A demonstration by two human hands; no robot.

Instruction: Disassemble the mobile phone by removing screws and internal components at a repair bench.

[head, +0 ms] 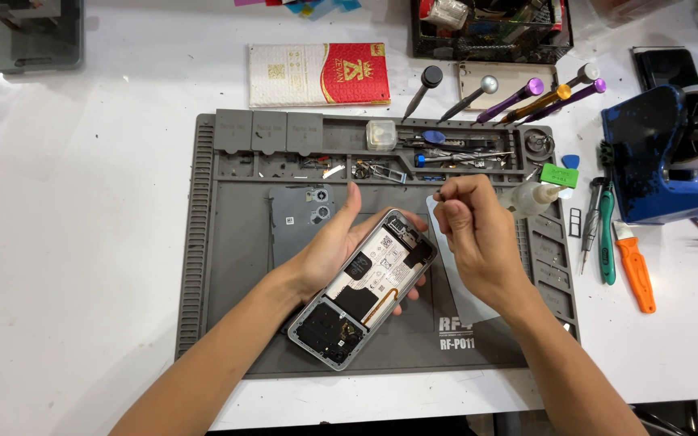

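White tabletop (82,242), with a grey silicone repair mat (228,274) laid at centre; your work sits on the mat.

Packages and labels: one flat rectangular packet (318,74), white at its left and red at its right with gold marks, lies just beyond the mat's far edge. One small green block (560,175) rests at the mat's right edge, touching a clear squeeze bottle (531,198). White printed lettering marks the mat's near right corner. A black wire basket (490,32) of supplies stands at the top edge of view.

Item in hand: one opened phone (365,287), back cover off, lying diagonally, silver frame, white-labelled battery in the middle, black boards at both ends, an orange flex strip along one side. Your left hand (329,250) cradles it from below, fingers wrapped around the frame, thumb raised above its upper edge. Your right hand (474,230) hovers just right of the phone's upper end, fingers pinched shut; you cannot tell what, if anything, sits between them. The grey back cover (300,222) with camera openings lies on the mat, just left of your left hand. A pale sheet (466,299) lies under your right wrist.

Edges and room: screwdrivers (519,95) fan out past the mat's far right corner; an orange-handled tool (634,270) and a green-handled tool (607,242) lie right of the mat beside a blue tape dispenser (656,153). Bare table lies to your left.
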